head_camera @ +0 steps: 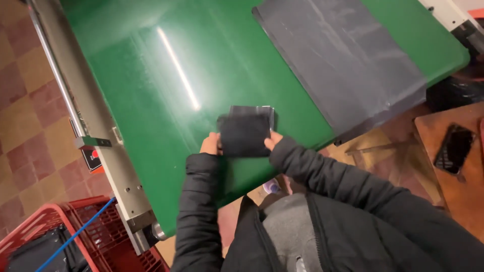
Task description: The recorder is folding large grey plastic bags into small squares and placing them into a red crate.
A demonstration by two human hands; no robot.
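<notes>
Gripping 1 dark folded packet [245, 132] by opposite edges, the left hand [210, 144] and right hand [273, 140] are closed on it, equally near; it lies just ahead of them, over the green counter [151, 100], its shiny flap pointing away

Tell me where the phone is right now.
In the head view, the phone lies far right on the brown wooden surface, beyond the green belt and right hand.

Black puffer jacket sleeves, grey top beneath
</notes>
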